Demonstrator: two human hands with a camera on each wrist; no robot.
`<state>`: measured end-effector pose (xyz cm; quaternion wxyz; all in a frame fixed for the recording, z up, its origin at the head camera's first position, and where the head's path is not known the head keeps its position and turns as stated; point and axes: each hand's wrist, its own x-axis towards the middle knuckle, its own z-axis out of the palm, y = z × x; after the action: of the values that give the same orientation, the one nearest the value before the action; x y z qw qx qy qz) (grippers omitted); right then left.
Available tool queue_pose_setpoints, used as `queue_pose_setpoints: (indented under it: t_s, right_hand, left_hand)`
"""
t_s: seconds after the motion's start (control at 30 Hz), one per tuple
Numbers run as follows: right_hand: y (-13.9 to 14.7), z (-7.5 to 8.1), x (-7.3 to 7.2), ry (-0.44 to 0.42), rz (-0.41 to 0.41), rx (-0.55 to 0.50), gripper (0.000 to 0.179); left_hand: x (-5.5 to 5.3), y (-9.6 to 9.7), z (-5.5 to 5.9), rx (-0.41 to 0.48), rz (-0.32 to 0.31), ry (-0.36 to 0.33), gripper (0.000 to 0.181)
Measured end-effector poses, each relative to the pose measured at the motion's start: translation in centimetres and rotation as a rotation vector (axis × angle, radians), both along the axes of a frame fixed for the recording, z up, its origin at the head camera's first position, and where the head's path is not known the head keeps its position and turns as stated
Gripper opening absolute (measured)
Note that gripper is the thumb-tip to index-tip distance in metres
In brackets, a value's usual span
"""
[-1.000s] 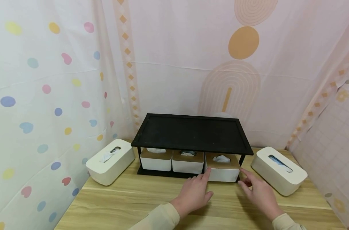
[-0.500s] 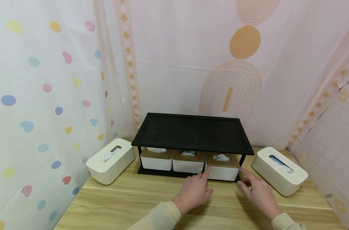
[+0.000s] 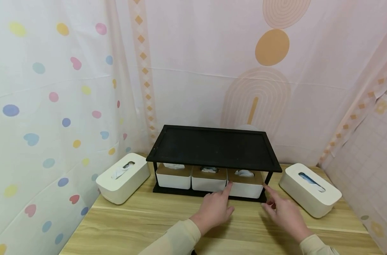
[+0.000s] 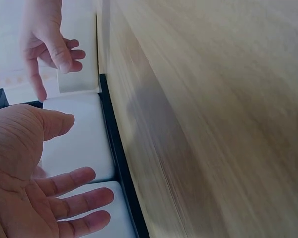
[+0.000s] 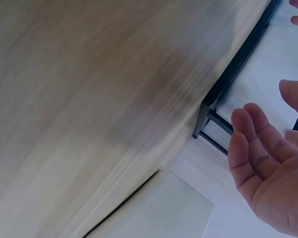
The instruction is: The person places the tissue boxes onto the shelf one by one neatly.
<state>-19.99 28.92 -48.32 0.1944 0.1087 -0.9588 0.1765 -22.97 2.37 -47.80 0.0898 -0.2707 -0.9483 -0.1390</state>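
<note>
A white tissue box with a brown lid (image 3: 246,191) sits at the right end of the lower level of a black two-tier rack (image 3: 212,147). My left hand (image 3: 214,209) has its index fingertip at the box's front left edge, and its other fingers are spread in the left wrist view. At the box's right front corner is the index fingertip of my right hand (image 3: 284,212), whose other fingers bend loosely around nothing. A middle tissue box (image 3: 208,184) and a left tissue box (image 3: 173,181) stand beside it, their backs hidden under the rack's top.
An all-white tissue box (image 3: 124,184) stands left of the rack, angled. Another white tissue box (image 3: 309,193) stands close to my right hand. All rest on a wooden table (image 3: 133,226), with patterned curtains (image 3: 187,88) behind and at the sides.
The right-hand tissue box has slid slightly back into the rack, its front now nearer in line with the others. Both hands have moved forward a little with it.
</note>
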Motion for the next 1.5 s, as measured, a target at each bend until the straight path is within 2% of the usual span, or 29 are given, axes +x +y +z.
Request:
queue_pose_setpoints:
  t_s: [0.27,0.5,1.27,1.4,1.5]
  right_hand:
    - [0.0,0.0,-0.2,-0.051,0.021,0.011,0.071]
    - [-0.2,0.2,-0.3,-0.137,0.019,0.024,0.071]
    - [-0.4,0.2,-0.1,-0.115,0.017,0.003,0.072]
    - [-0.6,0.1,0.0,-0.106,0.020,-0.008,0.073]
    - [-0.9,0.2,0.2,-0.132,0.025,-0.029,0.072]
  left_hand:
    - [-0.4,0.0,0.1,-0.001,0.011,-0.037,0.080]
    - [-0.6,0.1,0.1,-0.012,0.023,-0.042,0.078]
    - [-0.5,0.0,0.1,0.020,0.015,-0.057,0.078]
    - [-0.1,-0.6,0.1,0.015,0.006,-0.056,0.078]
    - [0.4,-1.7,0.2,-0.002,0.002,-0.041,0.078]
